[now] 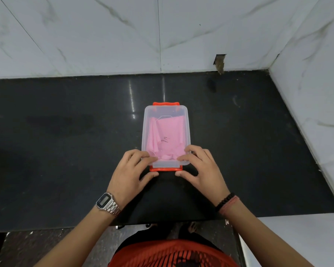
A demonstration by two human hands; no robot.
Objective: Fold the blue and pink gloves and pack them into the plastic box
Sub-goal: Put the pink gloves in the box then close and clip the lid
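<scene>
A clear plastic box (185, 120) with a see-through lid and orange clasps (165, 169) at both ends stands on the black counter. Through the lid I see the pink glove (167, 134) lying folded inside; no blue glove shows. My left hand (132, 169) rests on the box's near left corner, fingers on the lid and thumb below the near clasp. On the near right corner my right hand (199, 166) sits the same way, fingers on the lid, thumb under the clasp.
The black counter (66, 151) runs wide to the left and right of the box. White marble wall tiles (104, 35) rise behind it and along the right side. The counter's front edge lies just below my wrists.
</scene>
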